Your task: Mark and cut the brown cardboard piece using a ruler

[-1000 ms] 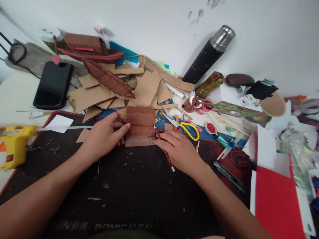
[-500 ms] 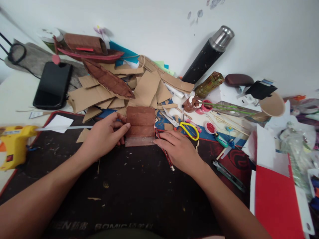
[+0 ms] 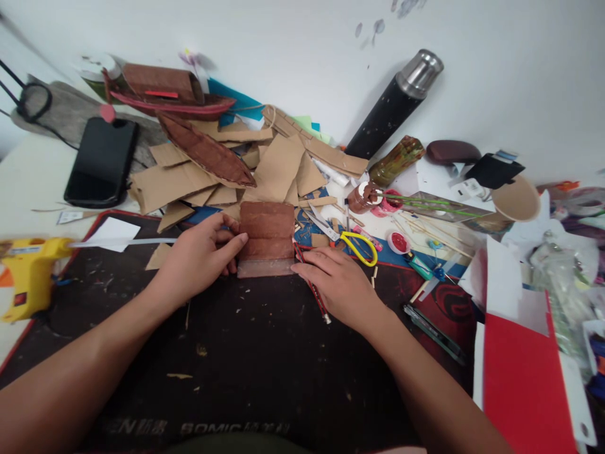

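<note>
A brown painted cardboard piece [image 3: 267, 236] with folds lies on the black desk mat [image 3: 246, 372]. My left hand [image 3: 198, 260] presses on its left edge, thumb on the brown surface. On the piece's lower right corner rest the fingertips of my right hand [image 3: 338, 284], palm down. A red pencil [image 3: 312, 287] runs under my right hand's fingers; whether they grip it I cannot tell.
Cardboard scraps [image 3: 278, 167] pile up behind the piece. Yellow-handled scissors [image 3: 352, 243] lie to the right, a yellow glue gun [image 3: 28, 274] at far left, a black phone [image 3: 101, 161] back left, a black flask [image 3: 394, 104] against the wall, red paper [image 3: 524, 384] at right.
</note>
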A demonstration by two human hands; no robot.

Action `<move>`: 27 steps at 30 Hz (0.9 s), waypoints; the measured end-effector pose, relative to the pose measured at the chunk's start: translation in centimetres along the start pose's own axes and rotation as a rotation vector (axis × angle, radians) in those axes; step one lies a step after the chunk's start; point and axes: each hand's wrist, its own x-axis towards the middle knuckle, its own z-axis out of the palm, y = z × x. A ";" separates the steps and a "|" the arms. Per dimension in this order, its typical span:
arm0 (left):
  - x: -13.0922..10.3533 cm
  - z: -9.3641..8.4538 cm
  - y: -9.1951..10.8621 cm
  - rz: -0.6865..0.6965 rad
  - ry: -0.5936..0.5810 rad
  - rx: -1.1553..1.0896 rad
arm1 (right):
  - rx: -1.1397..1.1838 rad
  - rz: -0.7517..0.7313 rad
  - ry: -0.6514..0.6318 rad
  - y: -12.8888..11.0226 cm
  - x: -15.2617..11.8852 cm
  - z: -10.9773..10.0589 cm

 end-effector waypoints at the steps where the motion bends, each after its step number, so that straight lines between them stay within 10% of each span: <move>1: 0.0 0.0 0.0 0.001 0.001 0.003 | 0.002 -0.003 0.005 0.0 0.0 0.0; 27: 0.1 0.1 -0.4 -0.011 0.020 0.024 | 0.013 0.010 0.003 0.1 -0.1 0.2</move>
